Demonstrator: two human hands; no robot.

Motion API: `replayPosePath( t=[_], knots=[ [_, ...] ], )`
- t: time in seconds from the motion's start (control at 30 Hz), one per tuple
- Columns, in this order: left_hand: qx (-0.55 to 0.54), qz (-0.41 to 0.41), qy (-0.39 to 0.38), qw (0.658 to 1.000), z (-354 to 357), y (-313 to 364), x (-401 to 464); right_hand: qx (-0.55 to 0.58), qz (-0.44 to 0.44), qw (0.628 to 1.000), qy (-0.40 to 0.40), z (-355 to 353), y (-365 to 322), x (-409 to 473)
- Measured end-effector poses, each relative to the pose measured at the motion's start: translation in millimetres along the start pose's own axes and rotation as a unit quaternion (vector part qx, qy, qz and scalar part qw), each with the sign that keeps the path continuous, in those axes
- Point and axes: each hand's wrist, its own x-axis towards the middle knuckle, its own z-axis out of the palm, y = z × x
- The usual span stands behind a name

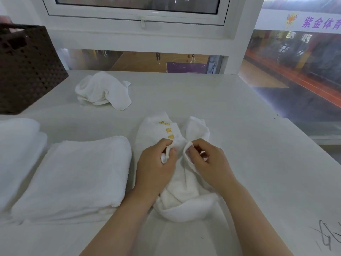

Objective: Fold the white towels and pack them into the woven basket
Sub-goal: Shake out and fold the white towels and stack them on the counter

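A crumpled white towel with yellow embroidery [166, 130] lies on the white table in front of me. My left hand [156, 163] pinches one edge of it, and my right hand [206, 159] pinches another edge just beside. A folded white towel [79, 174] rests to the left, with a second folded one [16, 145] at the far left edge. Another crumpled white towel [103, 91] lies farther back. The dark brown woven basket [25, 71] stands at the back left; its inside is hidden.
The white table [239, 126] ends at a wall with a window frame [140, 21] behind it. Glass at the right looks down on a sports hall. Pen scribbles [326, 237] mark the table's near right corner.
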Motion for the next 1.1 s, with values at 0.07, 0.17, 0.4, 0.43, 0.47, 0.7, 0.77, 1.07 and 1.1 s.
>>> replayPosePath(
  t=[0.07, 0.17, 0.4, 0.43, 0.47, 0.7, 0.77, 1.07, 1.1],
  knots=[
    [0.023, 0.038, -0.019, 0.999, 2.4, -0.5, -1.2, 0.003, 0.000, 1.000, 0.006, 4.3, -1.7, 0.0],
    [0.055, 0.074, -0.033, 0.995, 5.0, -2.3, -0.7, -0.007, -0.001, 1.000, 0.006, 6.2, -1.0, 0.3],
    [0.109, 0.135, -0.050, 0.984, 2.5, -2.3, -0.8, -0.076, -0.027, 0.997, -0.012, 6.0, 4.2, -0.3],
    [0.107, 0.137, -0.054, 0.983, 2.9, -3.4, -1.3, -0.087, -0.037, 0.995, -0.015, 5.6, 3.9, -0.7],
    [0.103, 0.138, -0.058, 0.983, 3.2, -4.9, -1.6, -0.095, -0.046, 0.994, -0.016, 5.2, 3.6, -0.9],
    [0.014, 0.077, -0.120, 0.990, -0.8, -8.8, -0.4, -0.065, -0.038, 0.997, -0.025, 2.9, 2.9, -0.3],
    [0.020, 0.095, -0.127, 0.987, -1.4, -10.1, -0.6, -0.044, -0.024, 0.998, -0.027, 1.9, 3.0, -1.0],
    [0.034, 0.122, -0.043, 0.991, -3.7, 0.9, -0.2, -0.050, -0.082, 0.985, 0.144, -2.3, -3.0, -9.6],
    [0.015, 0.111, -0.027, 0.993, -4.5, 2.4, 0.5, -0.055, -0.120, 0.976, 0.172, -3.0, -6.4, -14.8]
  ],
)
